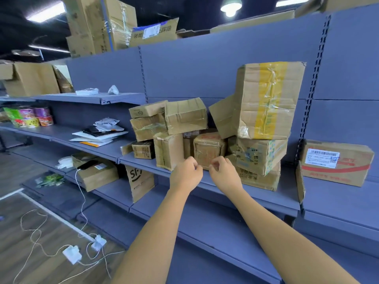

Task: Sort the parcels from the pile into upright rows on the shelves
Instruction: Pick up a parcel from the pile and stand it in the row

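Blue shelving unit (205, 70) seen behind and around both hands. Parcel pile (185, 115) stacked loosely on shelf board (266, 193) directly beyond hands; boxes tilted, not set in rows. Tall yellow-taped carton (266, 99) perched atop pile, above and right of right hand, leaning. Red-banded carton (338, 162) laid flat in next bay, well right of right hand. SF paper bag (139, 181) stood under shelf board, lower left of left hand. Small taped box (208, 149) placed just beyond fingertips, between both hands. Left hand (185, 175) and right hand (224, 173) raised side by side, fingers curled inward, nothing held.
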